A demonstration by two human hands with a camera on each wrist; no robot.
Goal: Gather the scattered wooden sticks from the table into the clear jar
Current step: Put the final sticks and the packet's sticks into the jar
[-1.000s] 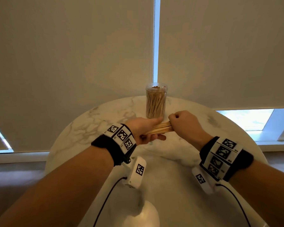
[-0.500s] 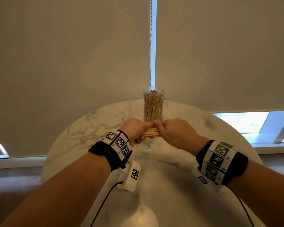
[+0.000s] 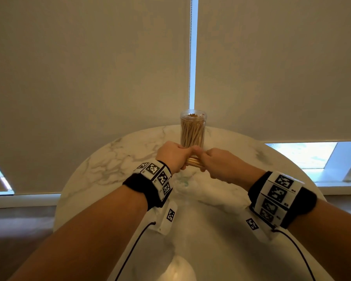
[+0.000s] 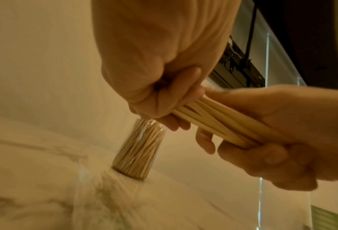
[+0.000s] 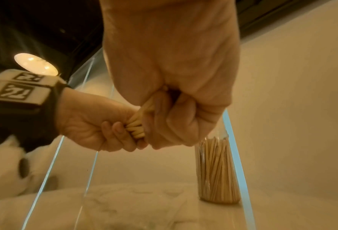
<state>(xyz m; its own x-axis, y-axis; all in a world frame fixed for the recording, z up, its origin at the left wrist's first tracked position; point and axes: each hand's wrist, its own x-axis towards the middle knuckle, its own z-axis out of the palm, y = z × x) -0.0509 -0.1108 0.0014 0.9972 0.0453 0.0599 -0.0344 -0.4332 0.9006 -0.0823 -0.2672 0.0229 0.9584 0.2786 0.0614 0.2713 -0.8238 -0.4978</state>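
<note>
**Bundle lies crosswise, jar at 12 o'clock behind it**

I see both fists wrapped on one bundle of wooden sticks (image 3: 192,161), held above the marble table (image 3: 114,159). Left hand (image 3: 173,155) has its fingers curled round the left end, right hand (image 3: 221,165) grips the right end, thumbs nearly touching over the middle. Neither hand is free.

Key relation: the bundle's long axis runs 9-to-3 in the head view, roughly level. The clear jar (image 3: 193,128) stands upright at 12 o'clock from the hands, just beyond the knuckles, mouth up, already well packed with sticks. So sticks lie flat while the jar wants them vertical; my read is the bundle needs a quarter turn to stand on end before it can drop in.

Left wrist view: sticks (image 4: 219,123) leave the left fist toward 4 o'clock into the right hand (image 4: 282,140), jar (image 4: 138,149) below at 6 o'clock. Right wrist view: short stretch of sticks (image 5: 138,124) between the two fists, jar (image 5: 216,171) at 5 o'clock.

Both hands look about equally near the jar; I can't pick one. No loose sticks visible on the table where I can see it. Jar looks crowded, so fitting this bundle may be tight.
</note>
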